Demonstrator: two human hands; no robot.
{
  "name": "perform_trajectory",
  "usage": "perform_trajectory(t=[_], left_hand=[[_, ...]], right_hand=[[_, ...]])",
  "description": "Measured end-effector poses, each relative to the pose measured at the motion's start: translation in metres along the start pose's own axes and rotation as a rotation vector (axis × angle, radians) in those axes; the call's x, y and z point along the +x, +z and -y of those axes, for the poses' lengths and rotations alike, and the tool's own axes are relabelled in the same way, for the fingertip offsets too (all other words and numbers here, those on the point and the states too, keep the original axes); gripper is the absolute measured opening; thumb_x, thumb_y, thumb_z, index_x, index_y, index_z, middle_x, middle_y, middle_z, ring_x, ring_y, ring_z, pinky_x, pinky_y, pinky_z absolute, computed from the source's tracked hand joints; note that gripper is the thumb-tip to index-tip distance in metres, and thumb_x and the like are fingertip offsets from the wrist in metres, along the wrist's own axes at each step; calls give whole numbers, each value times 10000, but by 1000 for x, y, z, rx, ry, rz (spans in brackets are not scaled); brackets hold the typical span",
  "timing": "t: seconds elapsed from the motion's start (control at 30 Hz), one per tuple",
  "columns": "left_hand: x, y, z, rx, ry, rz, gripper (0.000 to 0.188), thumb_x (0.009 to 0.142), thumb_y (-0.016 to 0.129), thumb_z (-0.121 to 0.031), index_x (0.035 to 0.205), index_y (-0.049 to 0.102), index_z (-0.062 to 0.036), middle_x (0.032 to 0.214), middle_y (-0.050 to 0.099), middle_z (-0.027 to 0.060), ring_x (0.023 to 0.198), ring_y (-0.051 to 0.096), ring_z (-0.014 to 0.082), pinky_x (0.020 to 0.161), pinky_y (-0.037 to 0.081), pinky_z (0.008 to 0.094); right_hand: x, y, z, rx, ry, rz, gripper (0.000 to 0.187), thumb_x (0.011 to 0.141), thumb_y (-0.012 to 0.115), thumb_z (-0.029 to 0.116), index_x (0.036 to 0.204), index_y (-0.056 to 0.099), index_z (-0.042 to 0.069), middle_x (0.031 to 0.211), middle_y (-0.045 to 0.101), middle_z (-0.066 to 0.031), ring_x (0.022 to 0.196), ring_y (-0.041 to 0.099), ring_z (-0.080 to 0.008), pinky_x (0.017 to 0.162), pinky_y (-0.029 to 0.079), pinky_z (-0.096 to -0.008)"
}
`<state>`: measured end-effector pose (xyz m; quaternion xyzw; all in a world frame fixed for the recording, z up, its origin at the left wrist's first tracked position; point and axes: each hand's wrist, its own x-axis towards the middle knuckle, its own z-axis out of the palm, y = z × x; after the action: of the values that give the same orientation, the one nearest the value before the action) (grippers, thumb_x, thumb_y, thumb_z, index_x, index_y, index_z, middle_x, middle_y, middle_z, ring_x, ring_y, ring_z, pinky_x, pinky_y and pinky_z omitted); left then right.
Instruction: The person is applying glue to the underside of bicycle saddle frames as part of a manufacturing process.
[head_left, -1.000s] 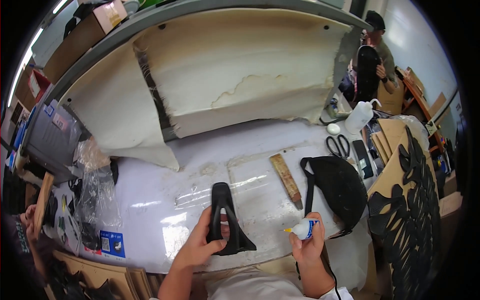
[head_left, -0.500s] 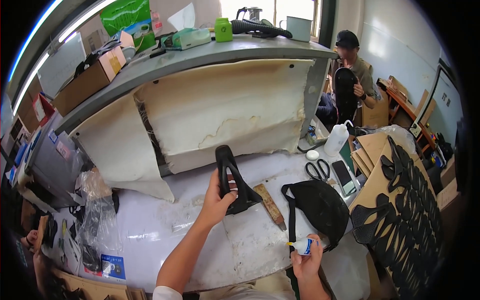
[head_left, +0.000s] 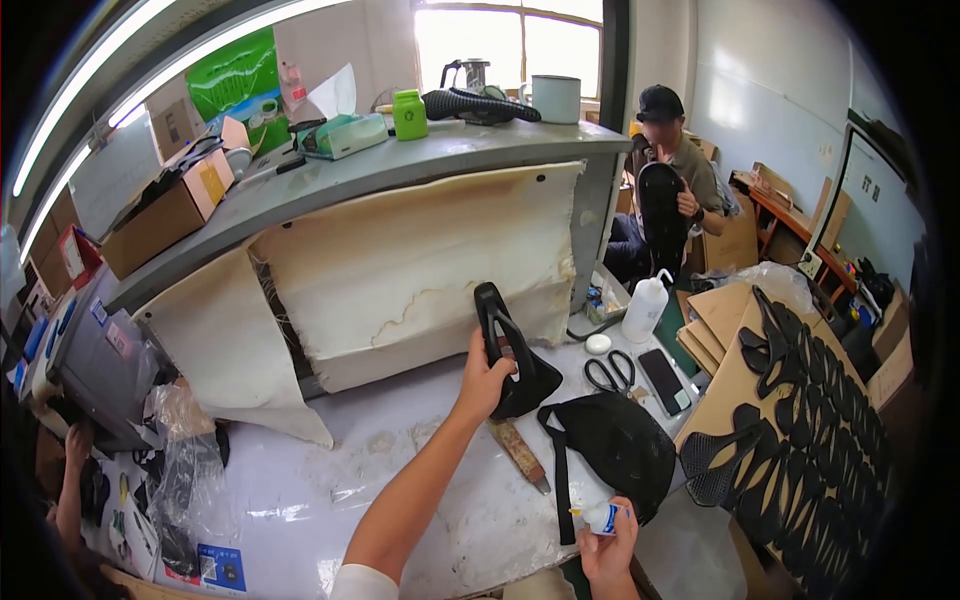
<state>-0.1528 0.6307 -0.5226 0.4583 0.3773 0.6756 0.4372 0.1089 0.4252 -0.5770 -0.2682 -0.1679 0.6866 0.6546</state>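
My left hand [head_left: 488, 376] is closed round the side of a black bicycle saddle [head_left: 538, 380] with a long opening down its middle. The saddle is held up, nose raised, above the far part of the white table [head_left: 310, 480]. In my right hand [head_left: 612, 545], low at the table's front edge, is a small white and blue glue bottle [head_left: 601, 517] with a yellow tip pointing left. A worn, rusty-looking flat tool with a wooden handle [head_left: 519, 452] lies under and in front of the saddle. Beside my right hand rests a black cloth bag [head_left: 620, 443] with a strap.
Scissors [head_left: 611, 374], a phone [head_left: 663, 380], a white round lid [head_left: 598, 344] and a white squeeze bottle [head_left: 645, 310] stand at the right. Several black saddle pieces [head_left: 785, 400] cover cardboard there. A person [head_left: 665, 190] sits beyond, holding a black saddle-like piece. Another person's arm [head_left: 72, 485] shows far left.
My view has tilted and turned, shifting the table leftward. My left hand has carried the saddle right and farther away. The glue bottle stays in my right hand.
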Motion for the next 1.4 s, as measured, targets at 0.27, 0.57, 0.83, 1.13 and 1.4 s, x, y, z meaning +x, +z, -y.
perform_trajectory(t=[0.27, 0.57, 0.83, 1.13, 1.4], left_hand=[[49, 8, 47, 96, -34, -29, 541, 806, 591, -6, 1324, 439, -29, 1061, 600, 77, 838, 573, 145, 756, 494, 292], [54, 54, 50, -58, -77, 55, 518, 810, 537, 52, 1309, 426, -33, 1112, 613, 116, 859, 612, 175, 760, 515, 323], [0, 4, -10, -92, 108, -8, 631, 841, 578, 34, 1423, 347, -46, 1190, 581, 93, 1044, 585, 179, 899, 500, 331], [-221, -108, -114, 9, 5, -338, 645, 890, 530, 44, 1469, 265, -60, 1368, 530, 208, 1245, 573, 328, 1046, 467, 461], [-327, -147, -143, 42, 82, -675, 603, 901, 579, 2, 1437, 310, -61, 1321, 526, 159, 1193, 567, 253, 997, 494, 410]], right_hand=[[-2, -22, -1, -41, 6, -104, 219, 992, 592, 266, 1142, 556, 110, 830, 645, -67, 454, 496, -156, 400, 412, -278], [7, -32, 4, -59, -26, -180, 216, 998, 589, 272, 1148, 585, 117, 850, 655, -48, 489, 515, -163, 435, 441, -277], [2, -35, 4, 5, 65, -3, 345, 1004, 555, 366, 1230, 577, 106, 1003, 682, -96, 538, 510, -164, 490, 435, -292], [16, -28, -15, 150, 321, 164, 431, 1034, 483, 447, 1187, 618, 67, 949, 689, -142, 543, 509, -210, 502, 401, -304], [16, -11, -50, 114, 459, 323, 394, 1042, 487, 386, 1233, 586, 56, 931, 647, -137, 561, 481, -183, 476, 392, -303]])
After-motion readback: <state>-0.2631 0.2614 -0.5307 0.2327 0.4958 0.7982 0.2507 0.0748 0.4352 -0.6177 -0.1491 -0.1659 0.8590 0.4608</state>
